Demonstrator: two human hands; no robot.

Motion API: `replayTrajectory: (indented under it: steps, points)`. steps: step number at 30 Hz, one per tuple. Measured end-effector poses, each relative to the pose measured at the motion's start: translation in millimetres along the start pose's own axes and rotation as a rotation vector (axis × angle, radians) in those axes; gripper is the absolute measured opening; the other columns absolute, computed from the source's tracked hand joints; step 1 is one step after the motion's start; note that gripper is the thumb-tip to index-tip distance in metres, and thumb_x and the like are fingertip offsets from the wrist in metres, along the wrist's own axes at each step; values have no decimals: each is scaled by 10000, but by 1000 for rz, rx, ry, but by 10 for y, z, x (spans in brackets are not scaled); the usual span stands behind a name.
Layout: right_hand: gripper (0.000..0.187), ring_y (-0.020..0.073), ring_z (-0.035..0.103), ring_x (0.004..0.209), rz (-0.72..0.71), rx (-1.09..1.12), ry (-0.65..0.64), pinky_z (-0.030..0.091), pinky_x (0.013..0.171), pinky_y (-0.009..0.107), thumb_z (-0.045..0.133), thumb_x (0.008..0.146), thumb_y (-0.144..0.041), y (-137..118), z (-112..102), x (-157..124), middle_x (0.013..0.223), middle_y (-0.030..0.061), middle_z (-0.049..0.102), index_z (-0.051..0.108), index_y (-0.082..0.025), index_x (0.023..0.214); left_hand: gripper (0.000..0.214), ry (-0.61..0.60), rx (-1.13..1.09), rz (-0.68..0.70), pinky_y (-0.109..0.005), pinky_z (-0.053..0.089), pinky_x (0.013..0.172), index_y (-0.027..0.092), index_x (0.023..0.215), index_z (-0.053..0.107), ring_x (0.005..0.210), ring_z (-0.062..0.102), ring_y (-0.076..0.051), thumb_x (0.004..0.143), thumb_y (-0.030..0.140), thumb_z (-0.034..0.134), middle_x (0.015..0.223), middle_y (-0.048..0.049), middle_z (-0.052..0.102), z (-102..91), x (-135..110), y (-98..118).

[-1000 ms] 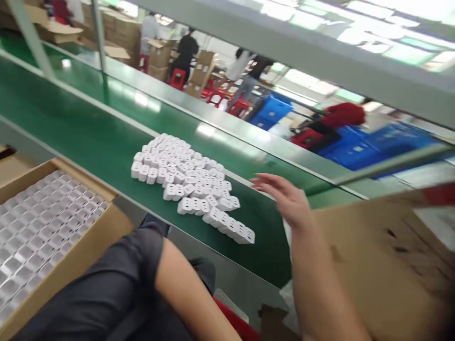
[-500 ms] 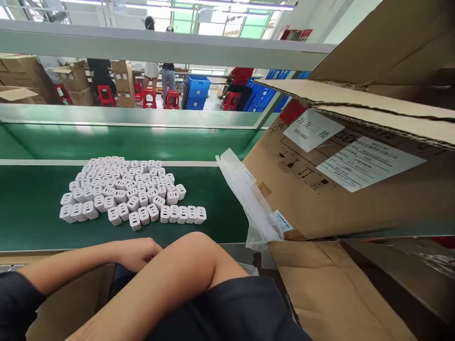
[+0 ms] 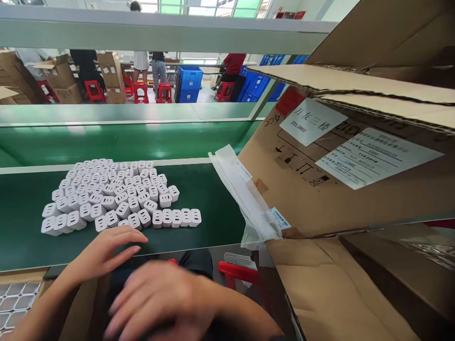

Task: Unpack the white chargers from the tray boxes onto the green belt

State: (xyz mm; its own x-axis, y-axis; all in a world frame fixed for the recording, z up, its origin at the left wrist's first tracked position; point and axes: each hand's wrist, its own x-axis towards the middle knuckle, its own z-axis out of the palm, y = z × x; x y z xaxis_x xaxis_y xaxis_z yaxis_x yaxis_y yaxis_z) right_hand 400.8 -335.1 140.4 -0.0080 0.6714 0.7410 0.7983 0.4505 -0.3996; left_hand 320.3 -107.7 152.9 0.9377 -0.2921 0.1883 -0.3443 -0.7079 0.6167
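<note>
While chargers (image 3: pixel 108 190) stand bunched, probably for steadiness, my left fingers (image 3: pixel 126 236) are spread nearest them; right fingers (image 3: pixel 140 300), I can't tell.

One left hand (image 3: pixel 106 251) and one right hand (image 3: pixel 161 293) showed low in the frame, left of centre. White blocks (image 3: pixel 109 189) ran to dozens at centre left, too packed for an exact count; five made a straight row at the cluster's right front end. One large cardboard box (image 3: pixel 291 203) filled the right side, with two big white labels (image 3: pixel 313 121) on it. Across the top, five people (image 3: pixel 234 64) and six red stools (image 3: pixel 94 91) could be counted. Two blue crates (image 3: pixel 190 78) were stacked at upper centre; those farther right overlapped too much to count.
</note>
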Motion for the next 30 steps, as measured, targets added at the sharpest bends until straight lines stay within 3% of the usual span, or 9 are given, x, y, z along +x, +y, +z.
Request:
replayTrajectory:
  steps: [3,4,6,9,13,19,25,30]
  points:
    - [395,208,525,1307,382,-108,307,437,1104,416,602,930,-403,301,-318,-470,1253,64,654,514,-263,1289,270,290,179,-57,-282,506,944,261,1192,625,1076,648,-175,935,207,566,1152,-34,695,164,-153,-153]
    - [478,251,469,1355,499,-197,349,403,1127,480,662,891,-387,418,-394,-645,1323,87,603,496,-265,1323,285,374,233,-65,-310,495,971,254,1201,616,1101,634,-189,922,204,591,1164,-43,689,241,-144,-202]
    - [640,296,420,1384,645,-300,309,375,1135,539,729,836,-397,640,-473,-946,1416,107,515,440,-288,1396,326,477,336,-52,-369,470,1014,242,1216,600,1149,601,-221,893,226,645,1182,-61,682,407,-39,-278]
    - [777,296,460,1348,752,-249,188,408,1119,524,738,817,-457,874,-444,-1180,1445,121,479,348,-290,1469,412,476,488,-26,-431,428,1044,242,1255,583,1212,554,-269,866,321,694,1231,-71,673,622,244,-328]
    - [798,288,464,1348,813,-201,129,409,1125,502,729,825,-463,966,-371,-1211,1453,125,477,324,-276,1486,489,359,625,-35,-468,375,1026,234,1325,549,1252,517,-311,887,422,659,1284,-70,658,765,570,-307]
    - [601,260,517,1294,802,-219,97,442,1087,472,676,883,-403,962,-377,-1197,1379,92,554,430,-293,1420,460,279,610,1,-434,375,1017,197,1340,540,1241,527,-286,939,417,580,1317,-83,636,932,821,-156]
    - [463,255,547,1242,779,-257,124,479,1039,456,665,894,-385,961,-351,-1138,1319,100,566,509,-277,1316,397,329,582,-21,-410,408,1013,152,1303,567,1177,579,-259,961,352,547,1283,-90,656,1222,952,-89]
    - [400,245,590,1140,808,-268,186,528,953,414,685,876,-372,947,-369,-1139,1210,96,584,545,-263,1234,334,357,576,64,-400,430,974,163,1261,593,1085,628,-223,955,295,561,1240,-67,686,1246,932,-161]
